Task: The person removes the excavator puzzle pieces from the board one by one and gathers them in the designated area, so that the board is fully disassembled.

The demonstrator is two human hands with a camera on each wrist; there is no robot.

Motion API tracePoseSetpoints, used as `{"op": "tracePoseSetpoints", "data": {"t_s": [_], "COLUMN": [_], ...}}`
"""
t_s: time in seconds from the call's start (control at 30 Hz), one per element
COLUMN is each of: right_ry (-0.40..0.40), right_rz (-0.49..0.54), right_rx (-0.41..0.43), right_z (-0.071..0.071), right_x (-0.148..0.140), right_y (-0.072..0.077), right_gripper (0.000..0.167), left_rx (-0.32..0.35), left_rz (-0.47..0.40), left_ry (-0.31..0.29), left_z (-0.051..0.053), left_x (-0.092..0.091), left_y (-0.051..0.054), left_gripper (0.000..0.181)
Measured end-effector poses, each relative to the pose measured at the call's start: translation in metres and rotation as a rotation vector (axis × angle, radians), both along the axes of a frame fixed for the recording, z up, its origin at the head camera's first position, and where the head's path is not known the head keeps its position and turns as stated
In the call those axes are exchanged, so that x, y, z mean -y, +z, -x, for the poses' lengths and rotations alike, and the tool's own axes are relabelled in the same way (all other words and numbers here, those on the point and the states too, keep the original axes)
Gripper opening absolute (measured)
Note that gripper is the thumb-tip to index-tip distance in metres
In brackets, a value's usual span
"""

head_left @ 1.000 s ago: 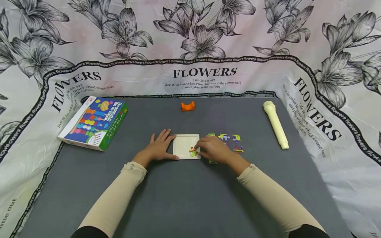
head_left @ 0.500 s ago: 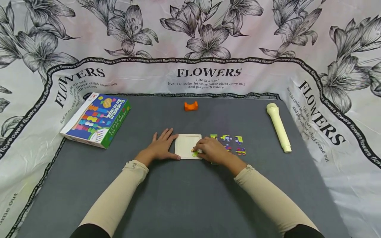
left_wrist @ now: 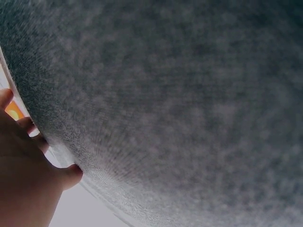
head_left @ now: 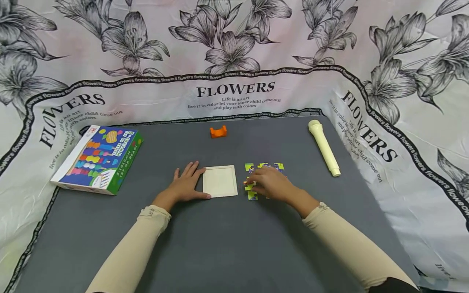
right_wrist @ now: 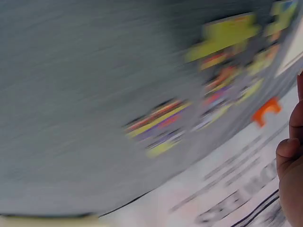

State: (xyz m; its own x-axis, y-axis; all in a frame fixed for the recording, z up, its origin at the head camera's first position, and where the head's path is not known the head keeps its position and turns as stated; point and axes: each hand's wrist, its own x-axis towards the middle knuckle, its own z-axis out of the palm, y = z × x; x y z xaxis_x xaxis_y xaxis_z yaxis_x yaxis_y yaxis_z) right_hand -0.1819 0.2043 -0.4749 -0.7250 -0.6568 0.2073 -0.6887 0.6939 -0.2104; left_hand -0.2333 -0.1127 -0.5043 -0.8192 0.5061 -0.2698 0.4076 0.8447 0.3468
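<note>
My left hand (head_left: 184, 186) rests at the left side of a square cream puzzle tray (head_left: 220, 182), fingers spread and thumb by its lower left corner. The tray's bare base shows. Just right of the tray, my right hand (head_left: 272, 184) has its fingers bent and pinches a small green-and-orange puzzle piece (head_left: 248, 187), partly covered by the fingertips. Around and under that hand lie several colourful puzzle pieces (head_left: 253, 195), some hidden. In the right wrist view, blurred pieces (right_wrist: 229, 33) lie beyond the hand (right_wrist: 291, 161); the left wrist view shows the thumb and fingertips of the left hand (left_wrist: 28, 165).
A blue-and-green game box (head_left: 99, 158) lies at the back left of the grey table. An orange curved block (head_left: 218, 132) sits at the back middle. A pale yellow tube (head_left: 324, 147) lies at the right. Flower-printed cloth (head_left: 234, 57) hangs behind.
The right hand has moved right, off the tray to the loose pieces, taking the puzzle piece out of the tray. The left hand stays by the tray. The head view has turned slightly.
</note>
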Motion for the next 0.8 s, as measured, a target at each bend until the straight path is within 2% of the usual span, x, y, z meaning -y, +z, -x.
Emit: {"op": "tracePoseSetpoints", "data": {"t_s": [0.2, 0.33, 0.5, 0.67, 0.8], "right_ry": [-0.105, -0.076, -0.032, -0.038, -0.057], "right_rz": [-0.015, -0.01, -0.012, 0.005, 0.017], "right_rx": [-0.029, -0.035, -0.044, -0.047, -0.063], "right_z": [-0.024, -0.024, -0.015, -0.021, -0.033], "right_x": [-0.056, -0.072, -0.074, -0.079, -0.088], "right_y": [-0.011, -0.018, -0.028, -0.037, -0.043], "right_gripper": [0.02, 0.018, 0.018, 0.018, 0.019], "left_rx": [-0.007, -0.02, -0.026, -0.012, 0.017], "left_rz": [-0.03, -0.042, -0.05, -0.036, -0.029], "left_ry": [0.011, 0.049, 0.088, 0.076, 0.053], "left_z": [-0.001, -0.006, -0.012, -0.014, -0.013], "left_x": [0.012, 0.025, 0.036, 0.033, 0.018], "left_y": [0.0, 0.0, 0.001, -0.002, -0.007], "left_gripper": [0.104, 0.105, 0.105, 0.105, 0.105]}}
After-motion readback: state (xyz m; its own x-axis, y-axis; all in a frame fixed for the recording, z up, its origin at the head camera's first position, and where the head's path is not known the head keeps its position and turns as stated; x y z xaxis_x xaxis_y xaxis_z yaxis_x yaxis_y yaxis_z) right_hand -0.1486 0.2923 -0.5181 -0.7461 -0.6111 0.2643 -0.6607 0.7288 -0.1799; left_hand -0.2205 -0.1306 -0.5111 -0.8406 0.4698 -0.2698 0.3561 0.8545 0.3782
